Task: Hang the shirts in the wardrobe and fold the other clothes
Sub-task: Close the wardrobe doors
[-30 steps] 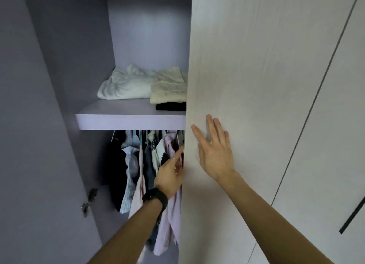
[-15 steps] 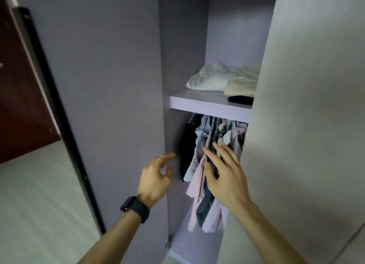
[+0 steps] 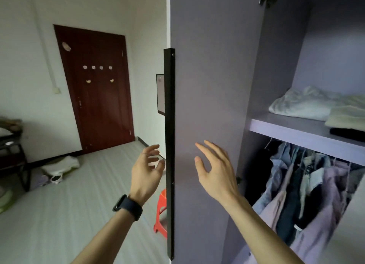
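Observation:
The wardrobe's left door (image 3: 207,85) stands open, edge toward me, with a long black handle strip (image 3: 169,145) along it. My left hand (image 3: 147,170), with a ring and a dark wristband, hovers open just left of that strip, holding nothing. My right hand (image 3: 215,169) is open, fingers spread, in front of the door's grey inner face. Inside, several shirts (image 3: 308,188) hang on a rail below a shelf (image 3: 292,131). Folded pale clothes (image 3: 300,103) and a dark piece lie on the shelf.
A red plastic stool (image 3: 161,214) stands behind the door edge. A dark red room door (image 3: 98,89) is at the back. Some items (image 3: 59,167) lie on the floor near a dark table (image 3: 11,145) at the far left.
My view has swung left from the wardrobe interior to the open door and the room. Both hands moved left with it: the right came away from the hanging shirts, the left reached the door's edge.

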